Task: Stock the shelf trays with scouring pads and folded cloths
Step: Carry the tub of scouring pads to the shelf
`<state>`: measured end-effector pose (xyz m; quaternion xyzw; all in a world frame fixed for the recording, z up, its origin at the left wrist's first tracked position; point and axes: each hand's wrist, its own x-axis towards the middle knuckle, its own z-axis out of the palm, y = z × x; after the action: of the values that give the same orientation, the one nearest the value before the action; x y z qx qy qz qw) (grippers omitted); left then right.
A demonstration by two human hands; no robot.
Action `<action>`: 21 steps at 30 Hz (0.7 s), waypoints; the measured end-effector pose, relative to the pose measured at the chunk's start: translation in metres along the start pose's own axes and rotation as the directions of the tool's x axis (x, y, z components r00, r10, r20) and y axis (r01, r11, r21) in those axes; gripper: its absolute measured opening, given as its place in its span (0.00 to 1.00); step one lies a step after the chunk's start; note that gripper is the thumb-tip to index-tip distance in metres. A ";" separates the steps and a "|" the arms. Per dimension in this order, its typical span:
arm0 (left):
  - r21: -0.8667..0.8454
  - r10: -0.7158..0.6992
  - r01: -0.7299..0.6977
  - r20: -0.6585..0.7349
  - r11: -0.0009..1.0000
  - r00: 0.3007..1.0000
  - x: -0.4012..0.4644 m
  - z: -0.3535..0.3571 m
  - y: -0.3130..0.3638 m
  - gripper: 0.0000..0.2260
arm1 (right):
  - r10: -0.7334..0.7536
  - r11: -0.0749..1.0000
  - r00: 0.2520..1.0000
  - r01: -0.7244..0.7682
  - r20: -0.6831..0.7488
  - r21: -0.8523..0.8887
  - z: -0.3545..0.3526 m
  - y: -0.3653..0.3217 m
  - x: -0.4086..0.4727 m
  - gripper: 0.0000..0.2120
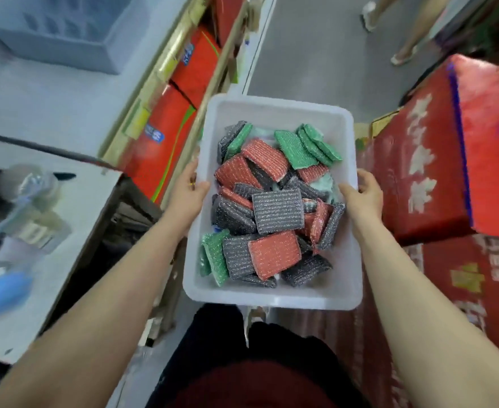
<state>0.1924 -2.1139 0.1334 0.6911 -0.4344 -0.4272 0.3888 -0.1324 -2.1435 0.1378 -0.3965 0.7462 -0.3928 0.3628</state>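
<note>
I carry a white plastic tray (274, 108) in front of my body, above the aisle floor. It holds a loose heap of scouring pads: grey ones (278, 209), red ones (273, 254) and green ones (293, 148). My left hand (187, 189) grips the tray's left rim, thumb over the edge. On the right rim, my right hand (363, 192) grips with its thumb inside the tray. No folded cloths can be made out for certain.
A grey shelf with a blue-grey tray (62, 36) runs along the left. Red cartons (180, 113) sit below it. A stack of red boxes (448, 160) stands at the right. Another person's legs (404, 28) are ahead in the grey aisle.
</note>
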 end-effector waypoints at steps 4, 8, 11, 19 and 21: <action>-0.031 0.039 -0.041 -0.055 0.999 0.998 0.092 0.023 0.052 0.25 | -0.013 1.000 1.000 0.012 -0.019 -0.007 0.023 -0.057 0.105 0.17; -0.102 0.074 -0.080 -0.069 0.992 0.995 0.198 0.046 0.107 0.25 | -0.009 1.000 1.000 0.009 -0.026 -0.008 0.054 -0.118 0.220 0.16; -0.102 0.135 -0.143 -0.077 0.984 0.988 0.280 0.058 0.150 0.23 | -0.037 0.999 0.999 0.037 0.001 0.005 0.072 -0.170 0.307 0.17; -0.115 0.170 -0.193 -0.187 0.974 0.968 0.485 0.048 0.272 0.17 | -0.132 0.989 0.973 0.117 0.190 0.089 0.132 -0.345 0.513 0.16; -0.102 0.160 -0.197 -0.288 0.975 0.944 0.531 0.042 0.289 0.16 | -0.169 0.985 0.955 0.154 0.243 0.081 0.162 -0.382 0.557 0.17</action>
<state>0.2125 -2.7082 0.2478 0.6752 -0.4077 -0.3161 0.5273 -0.1124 -2.8241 0.2745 -0.4909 0.6477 -0.3910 0.4321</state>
